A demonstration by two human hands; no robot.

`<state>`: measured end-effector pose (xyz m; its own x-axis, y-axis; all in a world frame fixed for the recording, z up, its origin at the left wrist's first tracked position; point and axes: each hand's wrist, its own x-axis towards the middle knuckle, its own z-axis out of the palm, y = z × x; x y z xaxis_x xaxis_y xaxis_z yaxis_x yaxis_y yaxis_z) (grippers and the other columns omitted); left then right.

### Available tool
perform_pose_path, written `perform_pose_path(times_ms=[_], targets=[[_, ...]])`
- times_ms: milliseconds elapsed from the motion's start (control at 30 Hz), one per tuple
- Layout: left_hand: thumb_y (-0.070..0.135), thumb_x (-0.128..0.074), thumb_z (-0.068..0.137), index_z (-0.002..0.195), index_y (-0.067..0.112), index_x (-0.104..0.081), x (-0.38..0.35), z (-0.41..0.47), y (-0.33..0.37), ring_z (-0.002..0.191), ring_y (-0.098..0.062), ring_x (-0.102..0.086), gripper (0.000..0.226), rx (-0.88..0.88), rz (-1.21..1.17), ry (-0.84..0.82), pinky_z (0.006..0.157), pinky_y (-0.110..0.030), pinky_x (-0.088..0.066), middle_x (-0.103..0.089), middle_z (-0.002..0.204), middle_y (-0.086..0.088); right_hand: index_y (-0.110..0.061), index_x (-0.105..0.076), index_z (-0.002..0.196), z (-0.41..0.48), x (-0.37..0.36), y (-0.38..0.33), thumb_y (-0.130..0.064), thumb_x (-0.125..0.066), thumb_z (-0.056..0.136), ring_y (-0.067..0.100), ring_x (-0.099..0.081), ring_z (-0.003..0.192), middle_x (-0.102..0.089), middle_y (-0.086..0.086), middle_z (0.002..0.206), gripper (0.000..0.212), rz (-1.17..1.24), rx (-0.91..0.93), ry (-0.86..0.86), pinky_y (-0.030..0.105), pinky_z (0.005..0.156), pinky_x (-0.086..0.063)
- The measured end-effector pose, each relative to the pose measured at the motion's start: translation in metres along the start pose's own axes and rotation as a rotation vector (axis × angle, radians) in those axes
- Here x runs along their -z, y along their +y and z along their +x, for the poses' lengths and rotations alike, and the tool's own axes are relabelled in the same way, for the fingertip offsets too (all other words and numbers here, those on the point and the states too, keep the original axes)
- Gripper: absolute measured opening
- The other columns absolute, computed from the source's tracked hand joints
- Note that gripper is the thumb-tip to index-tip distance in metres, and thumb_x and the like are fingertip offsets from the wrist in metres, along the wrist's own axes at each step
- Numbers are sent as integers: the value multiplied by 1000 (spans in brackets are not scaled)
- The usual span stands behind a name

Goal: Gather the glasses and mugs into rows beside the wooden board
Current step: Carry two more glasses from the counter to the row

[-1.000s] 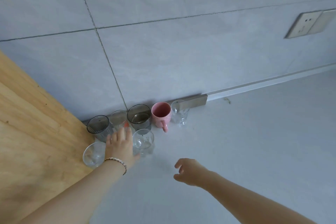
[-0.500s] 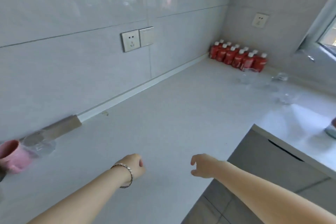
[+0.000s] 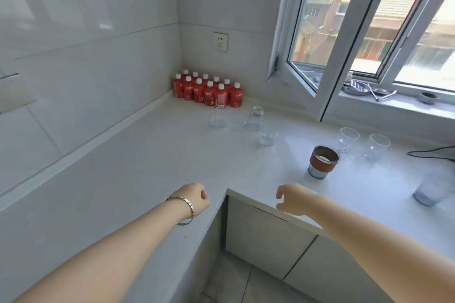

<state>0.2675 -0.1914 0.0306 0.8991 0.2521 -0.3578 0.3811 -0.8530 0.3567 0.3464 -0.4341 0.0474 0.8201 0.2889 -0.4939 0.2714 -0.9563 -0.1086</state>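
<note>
Several glasses stand scattered on the white L-shaped counter (image 3: 147, 167): a clear mug (image 3: 218, 120), a clear jar-like glass (image 3: 254, 117), a low clear glass (image 3: 267, 139), two clear tumblers (image 3: 348, 139) (image 3: 378, 145), a cup with a brown band (image 3: 322, 161) and a bluish glass (image 3: 432, 190) at the right. My left hand (image 3: 195, 198), with a bracelet on the wrist, hovers with curled fingers over the counter's inner corner. Near the counter edge my right hand (image 3: 296, 198) holds nothing, its fingers loosely apart. The wooden board is out of view.
A block of red bottles (image 3: 208, 91) fills the far corner. An open window sash (image 3: 327, 56) leans in over the counter. Metal dishes (image 3: 357, 87) lie on the sill. A black cable (image 3: 430, 154) runs at the right. Cabinet fronts (image 3: 270, 236) lie below.
My view has swung right, away from the wooden board and the grouped glasses and pink mug, to the counter corner by the window. Both hands came along, holding nothing.
</note>
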Motion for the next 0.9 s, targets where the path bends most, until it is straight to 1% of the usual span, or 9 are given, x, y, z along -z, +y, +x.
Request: perform_pose_path(times_ms=[100,267,433,533,600,667,733,833,900], targets=[[27,-49,85,101,19,-63,5,53,22,95,-21,-59,22,-20,14,-21,87,-29,-48,-66,113,-2,-19,-52,127,40,21,23,-29,-52,90,24,-55,118,-56,3,130,38,40,-41,20,28,90,-44],[25,-49,85,90,24,-57,10,161,38,105,-22,-61,9,-23,12,-89,90,-29,-48,-66,114,-3,-19,-53,126,126,56,41,-28,-51,90,24,-54,120,-57,3,130,37,86,-94,88,28,94,-44],[22,-45,87,92,19,-60,28,271,37,95,-23,-59,16,7,12,-114,85,-26,-46,-66,112,-5,-16,-49,128,228,100,37,-31,-50,91,26,-53,120,-48,4,135,40,109,-180,110,31,96,-43],[18,-43,87,72,20,-51,43,322,31,81,-22,-51,16,40,16,-113,75,-23,-42,-61,94,-5,-11,-41,131,286,122,29,-34,-55,89,28,-49,121,-44,9,132,50,137,-239,174,36,95,-44],[17,-45,86,64,23,-44,50,350,24,79,-21,-51,23,59,17,-109,74,-25,-44,-58,87,-2,-11,-32,136,321,129,25,-40,-61,84,31,-46,122,-40,11,133,66,214,-296,209,39,94,-45],[18,-45,84,71,21,-50,56,372,14,76,-21,-52,14,79,-1,-114,76,-28,-49,-60,86,-1,-14,-23,141,347,131,22,-45,-64,81,33,-46,123,-37,11,135,79,314,-371,179,38,93,-45],[18,-46,83,76,21,-52,63,389,7,74,-21,-53,10,99,-9,-131,74,-28,-49,-62,86,-1,-14,-27,138,365,128,21,-45,-65,79,33,-51,119,-38,11,134,77,410,-432,121,38,90,-46],[19,-49,83,68,27,-50,71,413,0,83,-23,-61,17,103,-2,-146,80,-31,-53,-66,91,-2,-13,-38,128,374,122,21,-42,-66,75,33,-58,110,-44,10,127,67,405,-449,119,37,86,-48],[24,-49,85,86,26,-57,78,426,2,99,-24,-63,8,115,21,-155,87,-32,-51,-64,104,-3,-14,-39,128,373,122,24,-44,-66,74,32,-60,106,-46,8,123,67,337,-405,130,34,82,-48]])
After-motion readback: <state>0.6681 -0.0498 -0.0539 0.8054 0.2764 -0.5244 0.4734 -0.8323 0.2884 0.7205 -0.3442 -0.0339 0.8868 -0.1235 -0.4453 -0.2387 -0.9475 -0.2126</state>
